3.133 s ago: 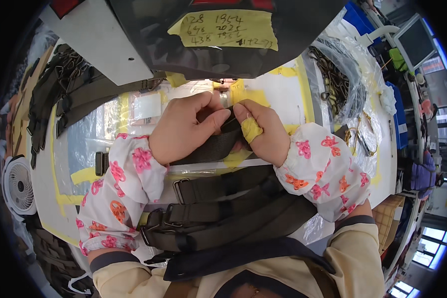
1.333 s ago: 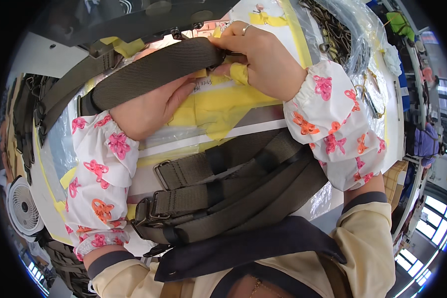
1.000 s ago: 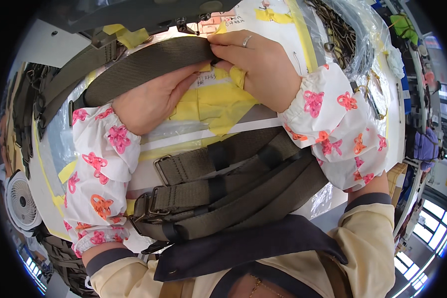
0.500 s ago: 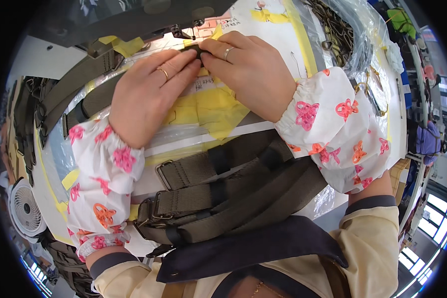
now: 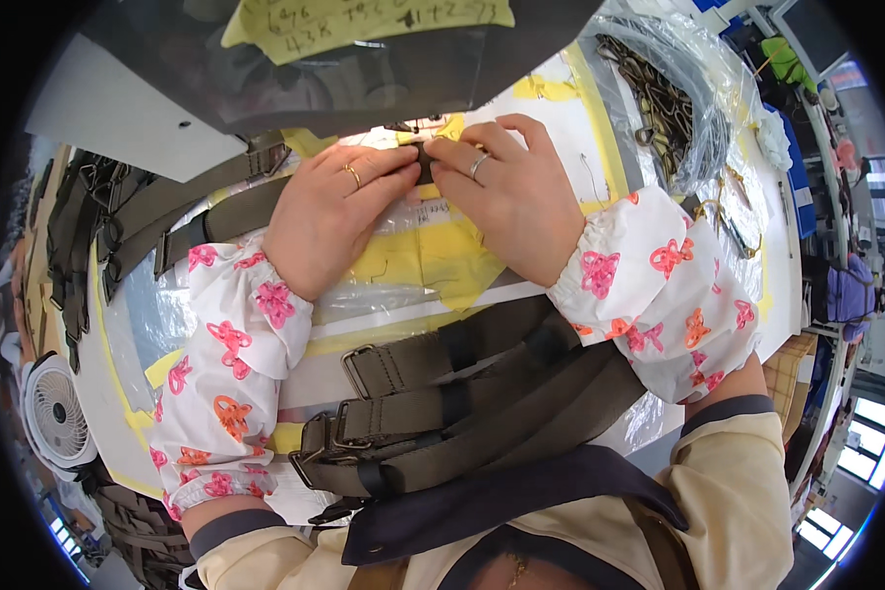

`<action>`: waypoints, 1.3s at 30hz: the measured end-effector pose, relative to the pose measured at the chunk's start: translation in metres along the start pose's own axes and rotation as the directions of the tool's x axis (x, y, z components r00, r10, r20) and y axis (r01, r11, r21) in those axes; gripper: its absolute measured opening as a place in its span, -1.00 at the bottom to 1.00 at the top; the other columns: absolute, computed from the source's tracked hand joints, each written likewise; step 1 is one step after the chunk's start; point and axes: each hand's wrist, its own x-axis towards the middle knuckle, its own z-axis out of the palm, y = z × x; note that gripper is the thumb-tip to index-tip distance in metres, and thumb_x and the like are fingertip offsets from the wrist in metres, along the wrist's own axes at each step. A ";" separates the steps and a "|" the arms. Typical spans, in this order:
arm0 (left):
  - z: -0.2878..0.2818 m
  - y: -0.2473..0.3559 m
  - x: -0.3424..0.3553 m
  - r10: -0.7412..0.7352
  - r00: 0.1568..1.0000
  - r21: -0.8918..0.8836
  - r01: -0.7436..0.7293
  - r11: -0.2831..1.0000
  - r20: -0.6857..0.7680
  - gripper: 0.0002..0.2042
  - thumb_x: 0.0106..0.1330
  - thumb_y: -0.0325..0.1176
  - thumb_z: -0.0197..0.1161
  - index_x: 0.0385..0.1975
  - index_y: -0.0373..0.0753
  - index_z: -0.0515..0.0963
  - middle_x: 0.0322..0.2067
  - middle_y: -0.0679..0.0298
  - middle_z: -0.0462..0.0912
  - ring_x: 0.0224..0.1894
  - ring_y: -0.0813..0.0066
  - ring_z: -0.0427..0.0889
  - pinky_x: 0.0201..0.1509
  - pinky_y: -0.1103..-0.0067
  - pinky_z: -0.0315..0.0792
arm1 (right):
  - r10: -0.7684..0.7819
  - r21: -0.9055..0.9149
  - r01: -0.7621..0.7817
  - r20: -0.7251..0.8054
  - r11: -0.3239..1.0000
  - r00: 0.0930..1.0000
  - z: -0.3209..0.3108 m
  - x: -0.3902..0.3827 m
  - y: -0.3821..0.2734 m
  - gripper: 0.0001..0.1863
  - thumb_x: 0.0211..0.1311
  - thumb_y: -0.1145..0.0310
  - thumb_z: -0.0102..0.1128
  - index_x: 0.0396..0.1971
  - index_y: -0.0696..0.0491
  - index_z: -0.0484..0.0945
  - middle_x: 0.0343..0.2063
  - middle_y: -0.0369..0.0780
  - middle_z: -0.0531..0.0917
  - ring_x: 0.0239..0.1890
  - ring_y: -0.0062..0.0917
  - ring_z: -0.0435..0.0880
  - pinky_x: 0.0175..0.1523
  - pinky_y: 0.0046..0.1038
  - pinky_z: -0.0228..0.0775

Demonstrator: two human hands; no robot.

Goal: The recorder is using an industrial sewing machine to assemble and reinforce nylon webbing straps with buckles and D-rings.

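Observation:
My left hand [image 5: 329, 221] and my right hand [image 5: 516, 202] meet at the needle area of a sewing machine [image 5: 364, 93]. Between their fingertips is a small dark piece of webbing [image 5: 424, 167], pinched from both sides; most of it is covered by the fingers. Right under my wrists the table carries yellow tape [image 5: 413, 261] and clear plastic film. Nearer my body lie several olive-brown webbing straps [image 5: 492, 393] with metal buckles [image 5: 359, 374]. More strap webbing [image 5: 241, 214] stretches out beyond my left wrist.
A clear plastic bag with bronze-coloured metal hooks [image 5: 649, 103] sits at the far right, near a small tool [image 5: 737, 231]. Dark straps with hardware [image 5: 88, 211] hang over the table's left side. A white fan [image 5: 59, 408] stands at the left edge.
The view has shifted, so the machine head fills more of the top and a yellow note shows on it. Both hands appear lower and still pinch the dark webbing piece.

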 end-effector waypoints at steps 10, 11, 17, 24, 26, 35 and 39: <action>-0.004 0.008 0.002 -0.224 0.974 -0.125 0.218 0.968 -0.037 -0.72 -0.01 -0.58 0.17 -0.24 -0.21 0.56 -0.12 0.17 0.51 -0.08 0.18 0.49 -0.06 0.43 0.41 | -0.030 -0.064 0.027 -0.045 0.998 0.999 0.003 0.005 0.008 -0.92 -0.10 0.42 0.13 -0.53 0.01 0.57 -0.36 -0.40 0.59 -0.22 -0.56 0.48 0.18 -0.14 0.08; -0.004 0.007 0.002 -0.198 0.980 -0.099 0.194 0.976 -0.032 -0.72 0.00 -0.58 0.16 -0.24 -0.22 0.56 -0.12 0.17 0.52 -0.07 0.17 0.50 -0.06 0.44 0.43 | -0.017 -0.057 0.016 -0.020 0.998 1.000 0.003 0.006 0.008 -0.91 -0.10 0.42 0.13 -0.52 0.01 0.57 -0.35 -0.40 0.59 -0.21 -0.56 0.48 0.19 -0.12 0.06; -0.007 -0.001 0.003 -0.125 0.992 -0.067 0.124 0.990 -0.015 -0.73 -0.02 -0.57 0.14 -0.25 -0.26 0.55 -0.13 0.16 0.53 -0.08 0.20 0.51 -0.07 0.44 0.43 | 0.018 -0.004 -0.017 0.085 1.000 0.996 -0.005 0.007 0.007 -0.68 -0.30 0.55 0.14 -0.38 0.03 0.60 -0.21 -0.39 0.60 -0.15 -0.53 0.45 0.20 -0.15 0.05; -0.010 -0.001 0.005 -0.091 0.995 -0.025 0.092 0.995 0.029 -0.74 0.02 -0.58 0.10 -0.24 -0.26 0.53 -0.14 0.17 0.54 -0.10 0.18 0.53 -0.15 0.46 0.46 | -0.042 -0.046 0.049 0.141 0.998 0.989 -0.005 0.006 0.012 -0.87 -0.07 0.41 0.14 -0.45 -0.02 0.60 -0.26 -0.40 0.61 -0.10 -0.52 0.46 0.23 -0.02 -0.04; -0.008 -0.004 0.004 -0.083 0.996 -0.051 0.083 0.995 0.015 -0.73 0.03 -0.58 0.10 -0.23 -0.23 0.54 -0.13 0.18 0.54 -0.09 0.23 0.53 -0.19 0.48 0.47 | -0.019 -0.047 0.025 0.121 0.999 0.992 -0.003 0.006 0.013 -0.74 -0.23 0.49 0.17 -0.40 -0.02 0.60 -0.22 -0.41 0.61 -0.08 -0.51 0.43 0.23 -0.08 -0.03; -0.001 -0.025 0.000 -0.246 0.967 -0.149 0.254 0.956 0.070 -0.71 0.12 -0.60 0.05 -0.17 -0.18 0.52 -0.14 0.17 0.56 -0.21 0.21 0.58 -0.21 0.52 0.45 | -0.008 -0.111 0.028 0.176 0.993 0.984 0.001 0.019 0.025 -0.74 -0.13 0.37 0.22 -0.32 -0.05 0.61 -0.28 -0.40 0.63 0.04 -0.46 0.35 0.24 -0.05 -0.06; -0.003 -0.029 0.000 -0.264 0.953 -0.178 0.288 0.941 0.150 -0.68 0.14 -0.66 -0.01 -0.11 -0.24 0.48 -0.16 0.09 0.55 -0.16 0.16 0.56 -0.10 0.53 0.41 | -0.002 -0.083 0.021 0.232 0.996 0.973 -0.002 0.020 0.025 -0.69 -0.14 0.39 0.23 -0.27 -0.05 0.59 -0.17 -0.40 0.60 0.05 -0.46 0.34 0.24 -0.04 -0.08</action>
